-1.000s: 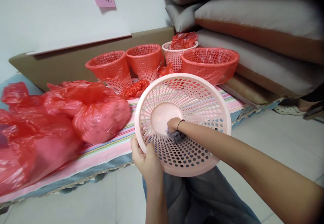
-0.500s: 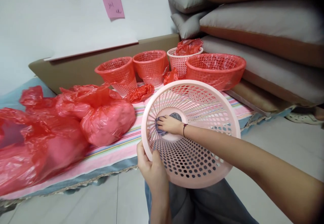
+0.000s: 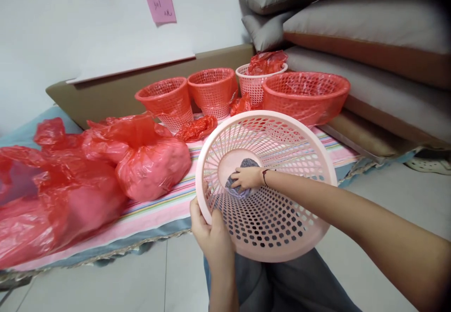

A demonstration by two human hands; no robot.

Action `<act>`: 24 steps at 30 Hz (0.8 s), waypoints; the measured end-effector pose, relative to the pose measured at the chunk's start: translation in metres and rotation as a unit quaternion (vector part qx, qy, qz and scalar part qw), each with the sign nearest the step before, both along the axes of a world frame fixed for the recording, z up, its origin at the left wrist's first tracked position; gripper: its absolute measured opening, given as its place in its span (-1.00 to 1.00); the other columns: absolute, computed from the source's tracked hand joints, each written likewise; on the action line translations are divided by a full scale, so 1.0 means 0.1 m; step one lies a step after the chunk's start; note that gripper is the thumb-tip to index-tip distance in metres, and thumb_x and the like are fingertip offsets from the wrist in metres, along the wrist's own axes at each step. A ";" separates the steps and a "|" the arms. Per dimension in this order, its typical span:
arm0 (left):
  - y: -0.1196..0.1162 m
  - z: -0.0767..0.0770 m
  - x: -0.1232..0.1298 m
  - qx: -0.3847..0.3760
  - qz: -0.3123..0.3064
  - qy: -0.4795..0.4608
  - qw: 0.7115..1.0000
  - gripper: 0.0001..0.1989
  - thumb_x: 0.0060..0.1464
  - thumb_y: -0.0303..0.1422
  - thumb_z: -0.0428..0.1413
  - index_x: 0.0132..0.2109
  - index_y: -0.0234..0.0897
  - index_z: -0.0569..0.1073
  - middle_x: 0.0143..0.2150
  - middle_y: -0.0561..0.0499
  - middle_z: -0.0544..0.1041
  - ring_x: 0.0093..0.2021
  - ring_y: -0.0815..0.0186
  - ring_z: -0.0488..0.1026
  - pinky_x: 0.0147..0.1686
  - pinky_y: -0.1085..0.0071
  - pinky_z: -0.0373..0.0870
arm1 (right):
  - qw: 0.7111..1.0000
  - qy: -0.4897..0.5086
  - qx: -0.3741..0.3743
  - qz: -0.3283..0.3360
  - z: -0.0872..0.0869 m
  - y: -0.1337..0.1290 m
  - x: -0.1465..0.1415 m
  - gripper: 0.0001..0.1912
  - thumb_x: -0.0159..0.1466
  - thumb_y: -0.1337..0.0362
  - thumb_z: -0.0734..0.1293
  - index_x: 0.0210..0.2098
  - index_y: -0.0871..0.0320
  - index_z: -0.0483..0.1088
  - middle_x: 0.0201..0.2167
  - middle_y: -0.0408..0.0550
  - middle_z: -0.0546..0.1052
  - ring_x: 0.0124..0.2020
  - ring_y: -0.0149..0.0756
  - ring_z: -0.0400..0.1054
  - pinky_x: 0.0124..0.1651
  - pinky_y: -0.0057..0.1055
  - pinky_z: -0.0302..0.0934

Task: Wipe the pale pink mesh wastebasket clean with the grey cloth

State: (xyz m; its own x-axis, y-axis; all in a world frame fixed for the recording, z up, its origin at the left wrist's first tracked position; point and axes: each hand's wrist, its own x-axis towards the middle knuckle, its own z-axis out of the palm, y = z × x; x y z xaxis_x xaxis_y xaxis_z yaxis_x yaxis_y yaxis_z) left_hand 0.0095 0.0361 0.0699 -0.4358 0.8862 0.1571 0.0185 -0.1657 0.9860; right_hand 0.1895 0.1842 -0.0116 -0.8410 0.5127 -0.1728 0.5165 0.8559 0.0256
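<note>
Pale wall [image 3: 105,30] rises behind a bench spread with striped cloth [image 3: 169,208]. From the head camera, a pink basket [image 3: 278,252] tilts mouth-first toward the wearer, overlapping the cloth's front edge in view; whether it rests there, I cannot tell. The left hand [image 3: 211,230] grips its rim between thumb and fingers, probably to steady it. Inside, the right hand [image 3: 248,178] presses spread fingers on a grey rag [image 3: 249,163] near the base, which the tilt likely makes reachable. Red-wrapped baskets [image 3: 213,96] line the back edge; red bags [image 3: 155,166] fill the left end. A pink note [image 3: 160,5] seems to read "301"; its second mark is unclear.
</note>
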 end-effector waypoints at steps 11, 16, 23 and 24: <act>-0.12 0.00 0.08 -0.009 -0.011 0.027 1.000 -0.61 -0.07 -0.50 0.05 -0.06 -0.19 0.53 -0.20 0.06 0.56 -0.15 0.25 0.50 -0.15 0.41 0.39 | 0.936 0.116 0.089 -0.321 -0.10 -0.06 -0.16 -0.42 0.32 0.38 0.20 0.33 0.08 0.22 0.39 0.13 0.14 0.16 0.09 0.13 -0.01 -0.10 0.20; -0.10 0.03 0.10 0.001 -0.033 0.030 0.999 -0.60 -0.08 -0.52 0.05 -0.06 -0.19 0.52 -0.12 0.03 0.57 -0.10 0.24 0.50 -0.11 0.41 0.41 | 0.959 0.121 0.076 -0.245 -0.16 -0.16 -0.23 -0.52 0.38 0.39 0.15 0.25 0.00 0.33 0.39 -0.06 0.20 0.17 0.02 0.12 0.02 -0.12 0.16; -0.08 0.09 0.14 0.016 -0.073 0.068 0.995 -0.66 -0.09 -0.53 0.05 -0.13 -0.22 0.50 -0.23 0.05 0.54 -0.20 0.26 0.49 -0.17 0.42 0.41 | 0.973 0.129 0.069 -0.176 -0.16 -0.18 -0.09 -0.65 0.41 0.28 0.18 0.12 0.00 0.45 0.33 -0.17 0.31 0.17 -0.05 0.13 0.09 -0.14 0.11; -0.08 0.10 0.15 0.020 -0.083 0.080 0.993 -0.68 -0.09 -0.53 0.05 -0.14 -0.22 0.50 -0.27 0.06 0.52 -0.26 0.29 0.48 -0.22 0.43 0.40 | 0.968 0.136 0.075 -0.195 -0.16 -0.18 -0.07 -0.64 0.41 0.26 0.19 0.14 0.00 0.43 0.34 -0.14 0.30 0.18 -0.01 0.13 0.08 -0.12 0.12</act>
